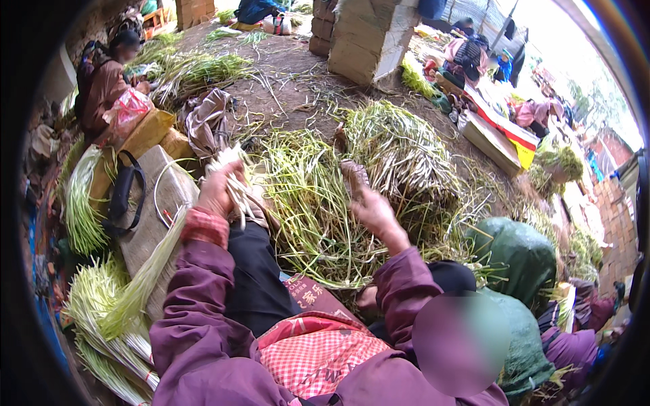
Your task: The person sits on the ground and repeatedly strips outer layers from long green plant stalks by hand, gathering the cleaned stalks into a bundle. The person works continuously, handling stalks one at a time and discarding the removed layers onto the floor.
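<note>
My left hand [217,192] grips a bunch of white-stemmed shoots [234,162] above my left knee. Their white ends point away from me, and pale yellow-green leaves [152,271] trail back beside my left forearm. My right hand [375,215] is over a loose heap of long green-yellow leafy stalks [310,203], close to a patterned brown shoe [354,175]. Its fingers are blurred, so whether they hold anything is unclear. A thicker pile of white-based stalks [406,152] lies beyond it. A red checked apron [325,355] covers my lap.
Tied bundles of shoots [111,309] lie at my left, near a sack-covered block [155,203] with a black strap [127,182]. Green sacks [513,254] bulge at my right. A wrapped pillar [370,40] stands ahead. Other people sit nearby, one person [104,91] at far left.
</note>
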`<state>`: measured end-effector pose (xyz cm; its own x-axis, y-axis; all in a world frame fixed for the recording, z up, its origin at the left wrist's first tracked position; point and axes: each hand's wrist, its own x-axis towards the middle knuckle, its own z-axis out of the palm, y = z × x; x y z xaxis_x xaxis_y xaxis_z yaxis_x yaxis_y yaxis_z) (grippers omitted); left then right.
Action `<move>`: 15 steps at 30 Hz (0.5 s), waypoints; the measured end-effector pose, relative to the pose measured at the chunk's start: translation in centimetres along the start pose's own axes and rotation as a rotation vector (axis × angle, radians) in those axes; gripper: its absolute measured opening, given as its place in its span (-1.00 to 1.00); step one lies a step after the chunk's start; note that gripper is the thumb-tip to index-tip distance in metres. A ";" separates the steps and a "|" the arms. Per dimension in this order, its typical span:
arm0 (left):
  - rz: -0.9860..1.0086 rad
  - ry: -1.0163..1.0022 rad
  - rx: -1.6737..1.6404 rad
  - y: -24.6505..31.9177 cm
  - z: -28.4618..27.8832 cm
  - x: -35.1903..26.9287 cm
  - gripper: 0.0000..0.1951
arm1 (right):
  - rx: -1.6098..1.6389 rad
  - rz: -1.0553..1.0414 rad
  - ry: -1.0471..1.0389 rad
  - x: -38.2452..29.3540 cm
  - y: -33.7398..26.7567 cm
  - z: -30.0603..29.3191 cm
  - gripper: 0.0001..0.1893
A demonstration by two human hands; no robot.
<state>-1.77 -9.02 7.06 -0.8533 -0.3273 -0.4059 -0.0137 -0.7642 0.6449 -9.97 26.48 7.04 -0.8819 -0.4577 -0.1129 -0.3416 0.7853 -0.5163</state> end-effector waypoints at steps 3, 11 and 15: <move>0.274 -0.258 0.243 4.8 9.2 -7.7 -0.67 | 0.109 -0.174 0.216 -0.9 -1.9 -7.4 -0.46; 0.280 -0.715 0.436 14.5 18.1 -16.6 -0.57 | 0.217 -0.289 -0.014 -6.5 2.3 -5.6 -0.53; 0.216 -0.791 0.504 12.8 22.6 -16.8 -0.59 | 0.689 -0.019 -0.036 -11.7 7.1 -0.9 -0.56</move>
<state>0.61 -0.75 36.82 -0.9657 0.1770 0.1898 0.1203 -0.3426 0.9318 -2.34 37.78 5.50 -0.8623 -0.4919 -0.1204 -0.0619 0.3383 -0.9390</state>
